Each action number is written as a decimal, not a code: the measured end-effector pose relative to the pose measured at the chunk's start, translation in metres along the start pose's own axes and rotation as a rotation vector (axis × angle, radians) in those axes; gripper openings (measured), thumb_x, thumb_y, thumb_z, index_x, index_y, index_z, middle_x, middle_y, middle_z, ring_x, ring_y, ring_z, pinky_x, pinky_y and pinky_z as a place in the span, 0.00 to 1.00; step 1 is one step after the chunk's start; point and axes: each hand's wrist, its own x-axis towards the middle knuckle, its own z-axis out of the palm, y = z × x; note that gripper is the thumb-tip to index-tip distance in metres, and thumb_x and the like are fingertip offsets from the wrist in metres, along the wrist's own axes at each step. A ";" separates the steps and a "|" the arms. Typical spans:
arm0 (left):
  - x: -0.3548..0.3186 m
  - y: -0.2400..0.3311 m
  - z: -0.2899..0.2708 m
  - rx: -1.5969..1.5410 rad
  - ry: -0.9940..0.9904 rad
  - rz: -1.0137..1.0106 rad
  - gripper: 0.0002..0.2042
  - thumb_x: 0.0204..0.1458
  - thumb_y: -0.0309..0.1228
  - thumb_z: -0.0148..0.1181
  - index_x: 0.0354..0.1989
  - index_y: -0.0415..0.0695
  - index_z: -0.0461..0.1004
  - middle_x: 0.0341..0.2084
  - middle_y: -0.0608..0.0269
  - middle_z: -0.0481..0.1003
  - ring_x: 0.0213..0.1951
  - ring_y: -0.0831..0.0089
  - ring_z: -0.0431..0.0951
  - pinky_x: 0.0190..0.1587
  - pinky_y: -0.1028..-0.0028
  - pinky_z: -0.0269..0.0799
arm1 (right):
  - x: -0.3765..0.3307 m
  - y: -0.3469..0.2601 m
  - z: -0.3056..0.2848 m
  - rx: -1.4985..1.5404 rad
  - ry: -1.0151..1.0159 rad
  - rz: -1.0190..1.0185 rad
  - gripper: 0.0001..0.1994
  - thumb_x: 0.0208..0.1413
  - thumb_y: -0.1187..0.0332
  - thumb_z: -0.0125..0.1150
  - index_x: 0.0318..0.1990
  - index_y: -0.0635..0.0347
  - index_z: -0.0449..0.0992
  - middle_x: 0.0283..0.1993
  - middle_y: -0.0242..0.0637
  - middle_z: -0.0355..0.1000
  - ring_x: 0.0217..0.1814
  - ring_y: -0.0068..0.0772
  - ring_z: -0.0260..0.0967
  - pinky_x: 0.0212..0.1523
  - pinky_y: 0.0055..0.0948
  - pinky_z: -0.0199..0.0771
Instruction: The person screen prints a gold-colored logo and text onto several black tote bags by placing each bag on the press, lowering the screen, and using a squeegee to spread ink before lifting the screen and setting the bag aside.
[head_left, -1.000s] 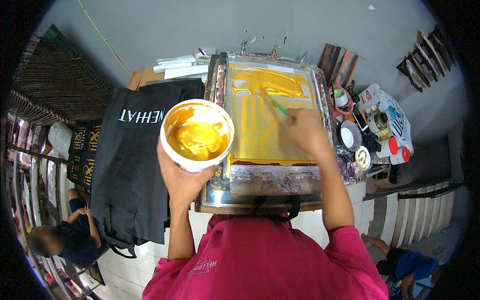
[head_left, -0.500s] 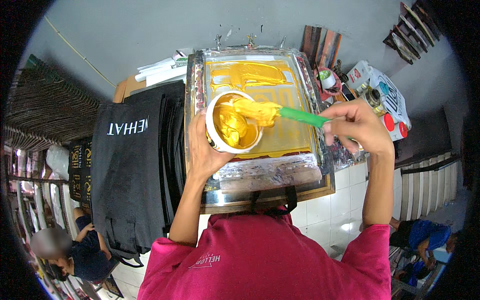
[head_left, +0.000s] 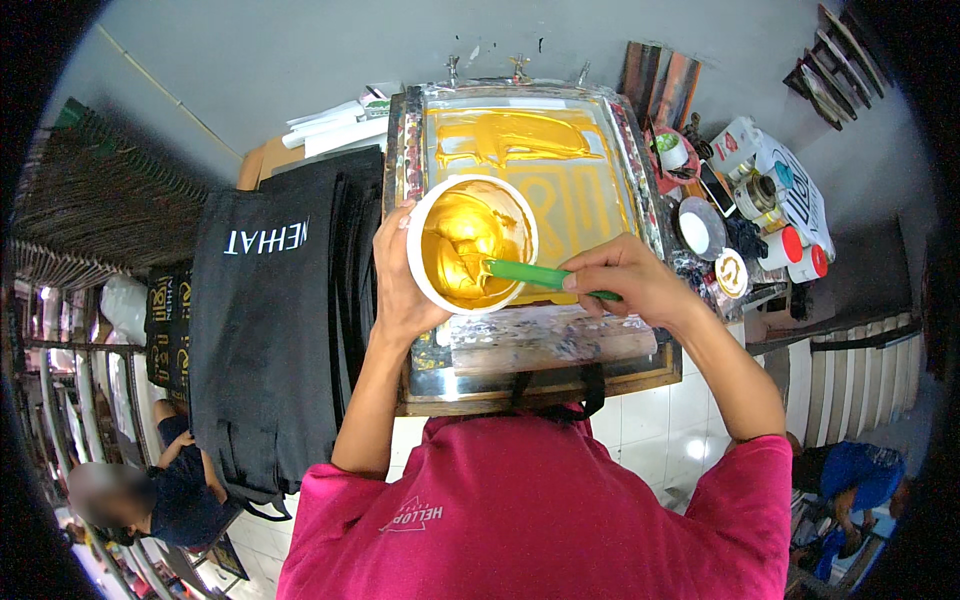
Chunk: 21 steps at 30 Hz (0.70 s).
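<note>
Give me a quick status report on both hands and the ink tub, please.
Left hand grips white tub of gold ink, tilted over the printing screen. Right hand holds green spatula, tip in the ink. Nothing in the way.

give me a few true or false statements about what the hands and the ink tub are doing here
1. The left hand holds the white tub of golden ink over the printing screen. True.
2. The right hand holds a red brush. False: it holds a green spatula whose tip is inside the tub.
3. The tub is empty. False: its inside is coated with golden-yellow ink.
4. A stack of black fabric lies to the left of the screen. True.
5. Golden ink lies on the far part of the screen. True.
6. The containers stand on the left of the screen. False: they stand on its right.
</note>
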 end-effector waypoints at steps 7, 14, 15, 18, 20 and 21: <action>0.005 0.002 0.008 -0.001 0.052 -0.084 0.61 0.26 0.40 0.87 0.70 0.38 0.51 0.60 0.41 0.66 0.61 0.42 0.66 0.64 0.50 0.62 | 0.008 0.023 -0.013 0.379 0.030 0.085 0.13 0.60 0.68 0.63 0.45 0.72 0.81 0.20 0.36 0.70 0.10 0.12 0.52 0.11 0.17 0.43; 0.022 0.014 0.015 -0.134 0.021 -0.362 0.53 0.28 0.35 0.83 0.67 0.37 0.57 0.57 0.42 0.67 0.59 0.44 0.68 0.64 0.53 0.63 | 0.001 0.016 -0.030 0.420 0.036 0.016 0.13 0.61 0.68 0.60 0.43 0.73 0.80 0.20 0.34 0.69 0.09 0.11 0.49 0.10 0.17 0.42; 0.026 0.015 0.016 -0.137 0.038 -0.366 0.53 0.29 0.34 0.83 0.67 0.37 0.57 0.57 0.42 0.67 0.59 0.45 0.68 0.64 0.53 0.63 | 0.000 0.013 -0.032 0.440 0.044 -0.002 0.13 0.61 0.68 0.60 0.44 0.73 0.79 0.20 0.33 0.69 0.09 0.11 0.49 0.10 0.17 0.42; 0.034 0.018 0.017 -0.051 0.023 -0.394 0.52 0.30 0.33 0.81 0.67 0.37 0.57 0.56 0.42 0.67 0.59 0.45 0.67 0.64 0.54 0.61 | -0.001 0.005 -0.037 0.476 0.079 -0.040 0.13 0.62 0.67 0.58 0.44 0.73 0.79 0.19 0.33 0.68 0.08 0.11 0.48 0.09 0.17 0.43; 0.038 0.020 0.017 0.016 -0.029 -0.411 0.52 0.30 0.33 0.81 0.67 0.37 0.57 0.56 0.42 0.67 0.60 0.45 0.66 0.64 0.53 0.61 | 0.000 0.000 -0.040 0.508 0.109 -0.065 0.13 0.62 0.68 0.56 0.44 0.73 0.78 0.16 0.32 0.65 0.06 0.13 0.47 0.08 0.18 0.44; 0.039 0.021 0.017 0.099 -0.051 -0.395 0.51 0.31 0.33 0.80 0.67 0.35 0.56 0.56 0.41 0.67 0.60 0.44 0.66 0.63 0.52 0.60 | 0.001 -0.003 -0.043 0.528 0.129 -0.068 0.12 0.63 0.68 0.55 0.45 0.72 0.76 0.16 0.31 0.64 0.06 0.13 0.47 0.07 0.18 0.44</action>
